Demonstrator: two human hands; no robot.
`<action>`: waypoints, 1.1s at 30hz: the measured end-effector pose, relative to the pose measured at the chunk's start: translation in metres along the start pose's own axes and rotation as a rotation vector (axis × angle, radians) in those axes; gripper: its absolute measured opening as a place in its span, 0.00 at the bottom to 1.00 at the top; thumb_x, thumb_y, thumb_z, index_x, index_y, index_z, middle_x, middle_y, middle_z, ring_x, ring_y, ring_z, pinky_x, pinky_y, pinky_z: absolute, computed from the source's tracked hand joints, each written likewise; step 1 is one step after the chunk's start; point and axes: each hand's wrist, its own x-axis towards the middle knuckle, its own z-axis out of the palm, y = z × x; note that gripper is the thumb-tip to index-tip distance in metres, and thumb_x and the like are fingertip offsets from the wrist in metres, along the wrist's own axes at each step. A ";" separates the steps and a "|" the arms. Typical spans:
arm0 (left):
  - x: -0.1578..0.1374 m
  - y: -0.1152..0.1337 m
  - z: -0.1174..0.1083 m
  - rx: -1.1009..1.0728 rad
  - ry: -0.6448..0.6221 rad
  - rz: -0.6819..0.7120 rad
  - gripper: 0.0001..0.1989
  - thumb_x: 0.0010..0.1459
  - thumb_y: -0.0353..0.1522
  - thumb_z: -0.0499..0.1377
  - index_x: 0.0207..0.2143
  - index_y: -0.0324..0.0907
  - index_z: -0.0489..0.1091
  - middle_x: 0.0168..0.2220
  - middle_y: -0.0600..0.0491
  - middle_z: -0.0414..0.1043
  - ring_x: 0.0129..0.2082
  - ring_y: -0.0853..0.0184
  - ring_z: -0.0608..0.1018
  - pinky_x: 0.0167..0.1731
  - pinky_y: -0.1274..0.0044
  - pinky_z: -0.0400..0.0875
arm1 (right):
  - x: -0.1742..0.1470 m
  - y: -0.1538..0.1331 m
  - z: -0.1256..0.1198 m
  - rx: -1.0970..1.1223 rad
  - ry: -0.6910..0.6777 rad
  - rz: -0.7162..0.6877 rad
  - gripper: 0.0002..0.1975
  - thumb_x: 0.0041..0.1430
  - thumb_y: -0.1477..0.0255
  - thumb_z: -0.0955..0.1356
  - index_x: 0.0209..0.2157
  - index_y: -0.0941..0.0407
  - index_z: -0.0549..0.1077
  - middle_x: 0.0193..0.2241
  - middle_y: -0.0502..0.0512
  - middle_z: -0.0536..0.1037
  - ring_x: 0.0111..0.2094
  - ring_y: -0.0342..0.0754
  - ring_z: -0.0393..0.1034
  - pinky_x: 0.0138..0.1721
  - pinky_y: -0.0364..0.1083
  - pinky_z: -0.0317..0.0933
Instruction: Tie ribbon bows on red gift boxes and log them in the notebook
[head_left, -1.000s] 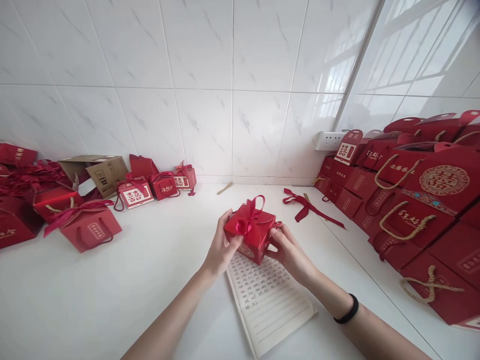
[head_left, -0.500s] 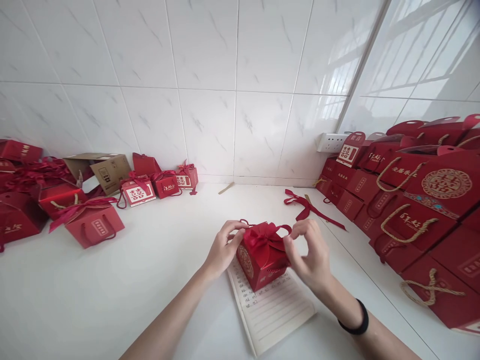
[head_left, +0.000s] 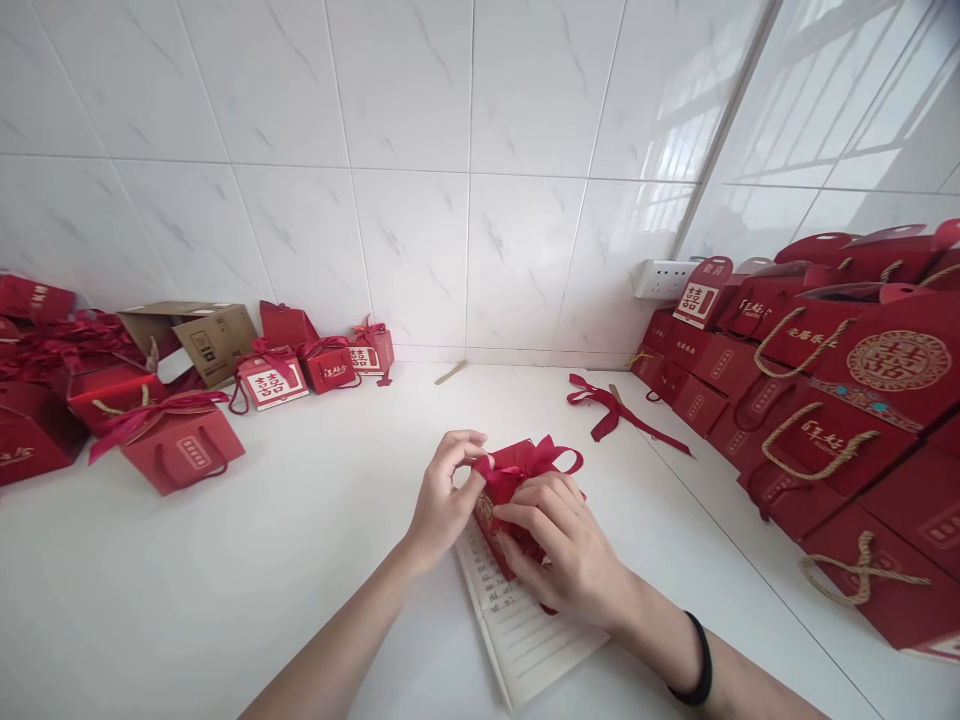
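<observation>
A small red gift box [head_left: 504, 562] with a gold round pattern on its left side stands on a lined notebook [head_left: 551, 650]. A red satin ribbon bow [head_left: 536, 458] is tied over its top. At the upper left of the box, my left hand [head_left: 446, 495] pinches the left end of the ribbon between thumb and fingers. My right hand [head_left: 566, 545] lies across the front of the box, its fingers curled, thumb and index close to the box's left side. Whatever is between those fingertips is too small to name. Much of the box's front is hidden behind this hand.
A loose red ribbon [head_left: 619, 410] lies behind the box. Stacked red gift boxes [head_left: 847, 440] with rope handles fill the right side, near a white power strip [head_left: 660, 278]. More red boxes [head_left: 184, 450] and an open cardboard box [head_left: 214, 345] stand at left.
My right hand has moved left and down from the bow's right loop, now covering the front of the box. My left hand stays at the upper left and now pinches the ribbon there.
</observation>
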 end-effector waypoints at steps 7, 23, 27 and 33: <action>0.001 0.000 0.000 -0.159 -0.053 -0.073 0.07 0.54 0.27 0.48 0.30 0.41 0.65 0.40 0.50 0.68 0.42 0.65 0.71 0.41 0.74 0.67 | -0.003 -0.002 0.004 0.058 0.052 0.016 0.09 0.59 0.85 0.61 0.37 0.57 0.66 0.30 0.55 0.68 0.32 0.48 0.63 0.33 0.49 0.58; -0.004 -0.003 -0.004 0.250 -0.017 0.457 0.03 0.53 0.28 0.54 0.27 0.43 0.64 0.32 0.50 0.69 0.35 0.64 0.71 0.38 0.70 0.68 | -0.003 -0.002 0.002 0.066 0.086 0.047 0.08 0.60 0.83 0.61 0.36 0.56 0.66 0.30 0.54 0.67 0.30 0.47 0.62 0.31 0.47 0.59; -0.003 -0.006 -0.002 0.272 0.119 0.366 0.05 0.57 0.26 0.50 0.34 0.43 0.63 0.33 0.53 0.68 0.36 0.68 0.72 0.37 0.74 0.68 | -0.003 -0.003 0.002 0.063 0.079 0.043 0.09 0.60 0.83 0.60 0.37 0.56 0.66 0.30 0.54 0.67 0.31 0.47 0.62 0.31 0.48 0.59; -0.002 -0.004 -0.001 0.290 0.152 0.425 0.10 0.54 0.20 0.48 0.29 0.43 0.59 0.30 0.55 0.62 0.33 0.70 0.69 0.32 0.77 0.65 | -0.004 -0.004 0.003 0.100 0.091 0.035 0.10 0.59 0.85 0.60 0.37 0.57 0.65 0.30 0.55 0.67 0.31 0.48 0.60 0.31 0.48 0.58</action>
